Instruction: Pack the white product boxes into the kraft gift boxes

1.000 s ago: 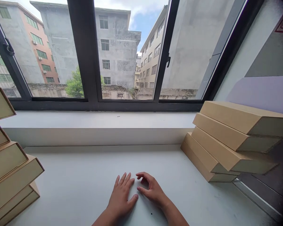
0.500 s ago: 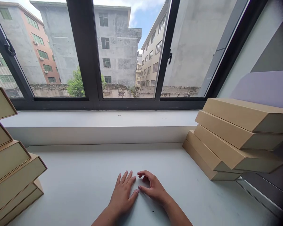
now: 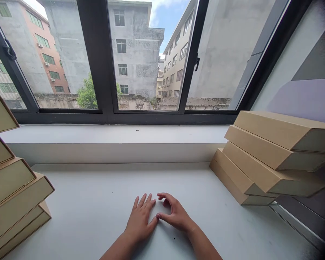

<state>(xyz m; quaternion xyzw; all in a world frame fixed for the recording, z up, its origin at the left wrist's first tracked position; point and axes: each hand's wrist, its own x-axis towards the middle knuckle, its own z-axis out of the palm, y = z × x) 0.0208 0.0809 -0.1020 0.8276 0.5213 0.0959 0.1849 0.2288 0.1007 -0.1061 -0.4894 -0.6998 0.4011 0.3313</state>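
My left hand (image 3: 141, 219) lies palm down on the white tabletop (image 3: 97, 202), its fingers stretched out and slightly spread. Beside it, my right hand (image 3: 176, 213) rests on its edge with curved fingers, the thumb and fingertips apart and a gap between them. The two thumb tips meet or nearly meet. Neither hand holds anything that I can see. A tiny dark speck (image 3: 174, 238) is on the tabletop below my right hand, near the wrist.
A stack of box files (image 3: 18, 202) stands at the left edge. Another stack of tan box files (image 3: 262, 159) leans unevenly at the right. Behind the table run a white sill (image 3: 119, 135) and a dark-framed window (image 3: 148, 118), with buildings outside.
The whole view has shifted slightly, so the window and box files sit a little higher. My hands keep nearly the same pose, their thumb tips slightly closer together.
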